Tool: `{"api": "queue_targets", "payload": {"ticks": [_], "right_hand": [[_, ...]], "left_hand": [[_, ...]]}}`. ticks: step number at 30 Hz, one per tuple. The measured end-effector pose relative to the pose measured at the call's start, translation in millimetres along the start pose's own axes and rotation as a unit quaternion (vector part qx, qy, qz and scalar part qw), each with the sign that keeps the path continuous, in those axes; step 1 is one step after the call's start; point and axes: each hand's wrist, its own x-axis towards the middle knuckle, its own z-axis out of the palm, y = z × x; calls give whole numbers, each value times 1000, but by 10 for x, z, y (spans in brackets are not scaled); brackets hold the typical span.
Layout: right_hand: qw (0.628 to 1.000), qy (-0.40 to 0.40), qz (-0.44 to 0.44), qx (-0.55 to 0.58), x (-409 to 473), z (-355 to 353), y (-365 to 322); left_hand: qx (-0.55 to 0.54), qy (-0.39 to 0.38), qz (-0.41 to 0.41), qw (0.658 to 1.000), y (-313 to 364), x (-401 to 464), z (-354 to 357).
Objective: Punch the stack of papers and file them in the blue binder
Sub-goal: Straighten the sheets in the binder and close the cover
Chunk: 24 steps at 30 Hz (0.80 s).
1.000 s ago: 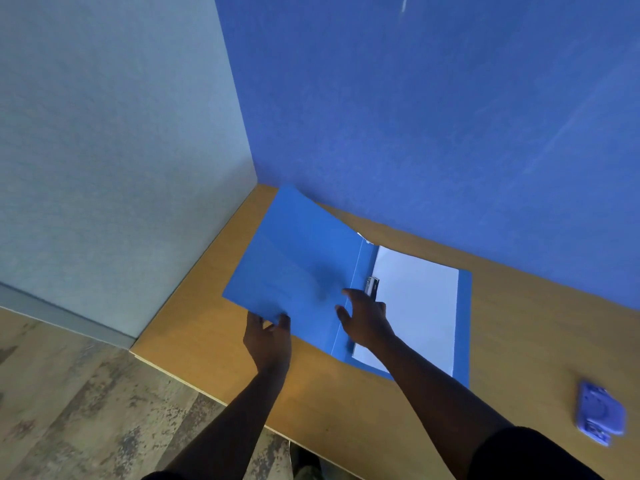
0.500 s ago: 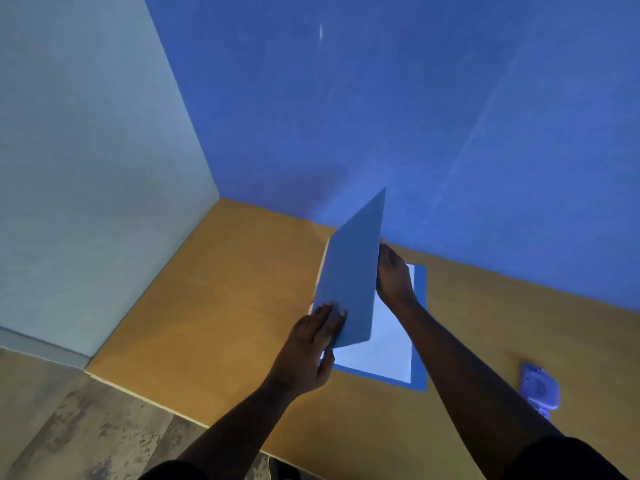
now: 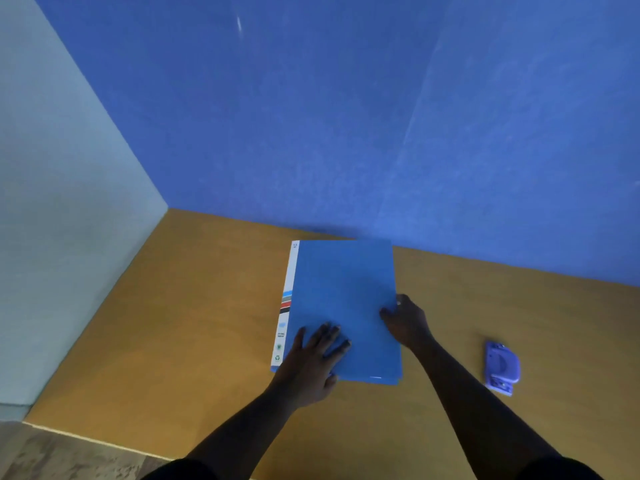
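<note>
The left hand point(image 3: 313, 358) is laid flat on the near left part of the closed blue binder point(image 3: 346, 306), with its fingers point(image 3: 332, 336) straight and spread. The right edge of the binder is held by the right hand point(image 3: 407, 322), its fingers curled around it. The binder is placed on the wooden tabletop point(image 3: 207, 323). A hole punch point(image 3: 502, 367) is seen well apart to the right.

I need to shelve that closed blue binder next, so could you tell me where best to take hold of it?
Probably by the labelled spine edge, coming from the left: the blue binder lies flat and shut on the desk, that side is free, and gripping the spine keeps the covers together.
</note>
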Motion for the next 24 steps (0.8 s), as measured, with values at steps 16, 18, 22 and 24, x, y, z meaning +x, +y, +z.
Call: {"api": "queue_targets", "payload": {"ticks": [16,18,22,24], "right_hand": [[993,-20,49,-108,-119,462,223],[995,0,73,-66,-81,434,235],[993,19,115,-9,-1,400,300],[992,15,127,-7,41,359,347]], "left_hand": [[-251,79,-418,869,-431,293,-132],[-355,72,-469,806,-524,378,-156],[-398,78,-440,801,-597,439,-93],[-398,87,-429,806,-581,447,-64]]}}
